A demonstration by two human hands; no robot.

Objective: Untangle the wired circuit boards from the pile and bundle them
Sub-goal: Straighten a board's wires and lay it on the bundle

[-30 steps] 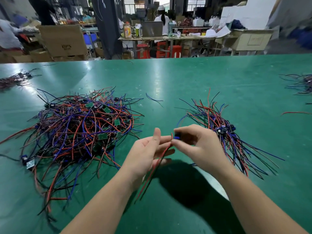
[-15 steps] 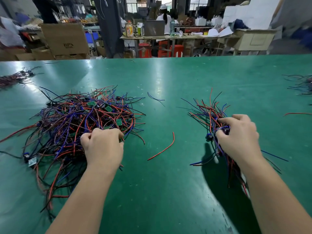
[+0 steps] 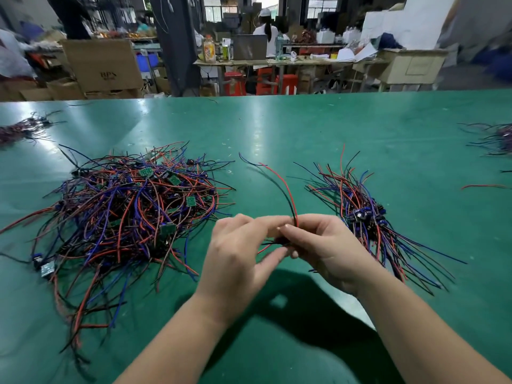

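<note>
Working above the near middle of the broad green-topped table (image 3: 277, 126), the person's two hands are brought together, touching at the fingertips; the right hand (image 3: 329, 250) has its fingers curled round a pair of thin red and black wires (image 3: 286, 191), which arc up and away toward the far edge; the left hand (image 3: 238, 253) pinches the short tails of the same wires between forefinger and thumb; whether a board sits inside the grip I cannot tell.

Just left of the hands sprawls the big tangled pile of red, blue and black wires with small green circuit boards (image 3: 130, 214), its strays reaching the left edge and the near edge; just right of them lies the sorted bundle of wired boards (image 3: 365, 214), dark parts gathered together, wire ends fanning toward the far edge and the near right; so both wrists are hemmed in by wire.

One loose dark-blue wire (image 3: 246, 159) lies beyond the hands; a small wire cluster (image 3: 19, 128) sits at the far left edge, another wire cluster (image 3: 498, 137) at the right edge with a stray red wire (image 3: 482, 186) beside it.

Bare green shows between pile and bundle and across the whole far half of the table; past the far edge stand a brown cardboard box (image 3: 102, 65) and cluttered benches.
</note>
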